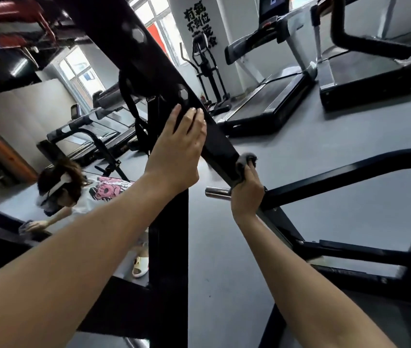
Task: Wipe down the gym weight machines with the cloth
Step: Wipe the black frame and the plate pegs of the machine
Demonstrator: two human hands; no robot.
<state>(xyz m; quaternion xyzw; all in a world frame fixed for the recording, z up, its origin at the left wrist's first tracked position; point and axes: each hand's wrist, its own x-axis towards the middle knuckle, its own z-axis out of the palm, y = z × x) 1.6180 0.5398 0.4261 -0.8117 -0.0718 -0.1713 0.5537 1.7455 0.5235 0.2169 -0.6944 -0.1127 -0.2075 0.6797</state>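
Mid-wipe: right hand point(246, 190) curls grey cloth point(246, 159) round slanted black frame bar point(220, 145); left hand point(179, 146) lies flat on it (holds nothing). Sliding lower, knuckles may strike the chrome peg point(215, 192) alongside.

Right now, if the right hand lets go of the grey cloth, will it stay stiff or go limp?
Probably limp: the cloth bunches and wraps round the beam under the right hand. Likely light, since it looks thin and crumpled. It may slide off the beam, whose black surface looks smooth and slopes steeply.
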